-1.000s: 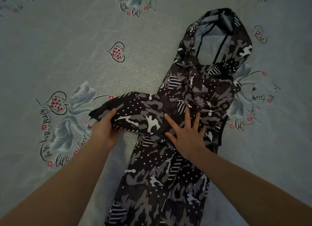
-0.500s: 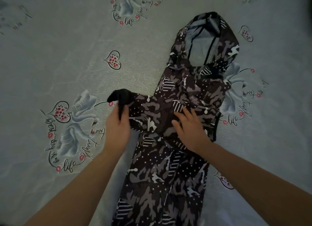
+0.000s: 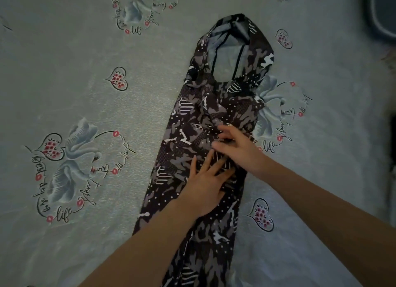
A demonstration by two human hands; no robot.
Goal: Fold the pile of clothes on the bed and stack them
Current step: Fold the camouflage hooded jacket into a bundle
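Hands [image 3: 205, 186] [image 3: 240, 149] flat on hoodie [image 3: 214, 119]; patterned bedsheet [image 3: 85, 94] around.

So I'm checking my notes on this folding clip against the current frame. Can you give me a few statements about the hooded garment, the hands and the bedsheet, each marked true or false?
1. The camouflage hooded garment lies as one long narrow strip with no sleeve sticking out to the side. True.
2. The left hand lifts a sleeve off the bed. False: it lies flat on the garment with fingers spread.
3. The right hand rests on the garment just beyond the left hand. True.
4. The hood points toward the person. False: it lies at the far end.
5. The bedsheet is plain. False: it carries swans, hearts and script.
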